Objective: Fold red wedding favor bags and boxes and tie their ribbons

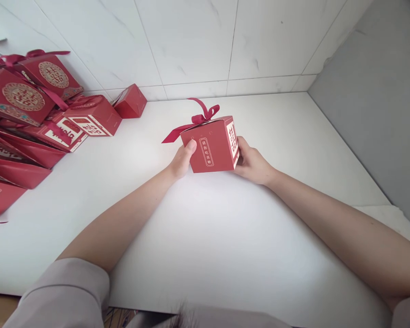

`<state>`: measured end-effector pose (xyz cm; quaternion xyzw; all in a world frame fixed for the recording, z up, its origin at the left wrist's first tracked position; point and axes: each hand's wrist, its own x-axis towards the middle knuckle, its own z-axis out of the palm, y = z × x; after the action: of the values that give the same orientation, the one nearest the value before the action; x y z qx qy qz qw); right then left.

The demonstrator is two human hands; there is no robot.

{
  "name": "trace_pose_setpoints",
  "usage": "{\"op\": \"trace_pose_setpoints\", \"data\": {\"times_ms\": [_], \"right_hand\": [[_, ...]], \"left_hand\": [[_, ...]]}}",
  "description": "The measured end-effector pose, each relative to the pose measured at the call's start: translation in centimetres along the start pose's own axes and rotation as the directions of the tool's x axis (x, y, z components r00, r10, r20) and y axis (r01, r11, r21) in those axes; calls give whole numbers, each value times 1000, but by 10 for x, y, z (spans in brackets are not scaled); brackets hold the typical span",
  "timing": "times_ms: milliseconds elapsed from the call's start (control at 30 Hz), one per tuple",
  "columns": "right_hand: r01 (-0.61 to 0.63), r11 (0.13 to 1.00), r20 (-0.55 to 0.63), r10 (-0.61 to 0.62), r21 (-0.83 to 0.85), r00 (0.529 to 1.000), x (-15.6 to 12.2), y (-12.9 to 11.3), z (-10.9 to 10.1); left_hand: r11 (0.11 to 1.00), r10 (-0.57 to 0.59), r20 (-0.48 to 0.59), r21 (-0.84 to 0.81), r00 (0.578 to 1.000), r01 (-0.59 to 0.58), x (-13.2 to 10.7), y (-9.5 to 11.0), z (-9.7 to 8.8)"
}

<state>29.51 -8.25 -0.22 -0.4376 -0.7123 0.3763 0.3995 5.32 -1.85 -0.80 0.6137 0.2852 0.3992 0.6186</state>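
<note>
Between my two hands is a red gift box [213, 152] with gold lettering on the near side and a white panel with red characters on its right side. A dark red ribbon [201, 119] is tied in a bow on its top, one tail hanging out to the left. My left hand [182, 159] grips the box's left side, its thumb on the near face and the other fingers hidden. My right hand [254, 161] holds the right side from behind and below, with some fingertips out of sight. The box is slightly tilted.
A pile of similar red boxes [23, 98] with ribbons stands on the left of the white table [198, 241]. One plain red box [131, 102] sits near the tiled wall [194, 41]. A grey panel [379, 91] borders the table on the right.
</note>
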Motion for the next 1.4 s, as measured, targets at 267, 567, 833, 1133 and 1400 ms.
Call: {"op": "trace_pose_setpoints", "data": {"times_ms": [267, 567, 833, 1133, 1400], "right_hand": [[128, 988, -4, -129, -89, 992, -4, -3, 3], [222, 961, 5, -225, -167, 974, -7, -4, 5], [235, 953, 7, -238, -190, 971, -8, -2, 5], [216, 957, 39, -213, -194, 976, -8, -1, 5], [228, 973, -67, -230, -32, 971, -5, 4, 1]], "left_hand": [[972, -144, 94, -175, 985, 159, -9, 26, 16], [886, -240, 302, -319, 923, 335, -10, 34, 18], [879, -231, 306, -341, 923, 333, -8, 28, 18], [875, -235, 318, -341, 919, 342, -9, 33, 20], [980, 111, -67, -160, 992, -121, -14, 9, 25]]}}
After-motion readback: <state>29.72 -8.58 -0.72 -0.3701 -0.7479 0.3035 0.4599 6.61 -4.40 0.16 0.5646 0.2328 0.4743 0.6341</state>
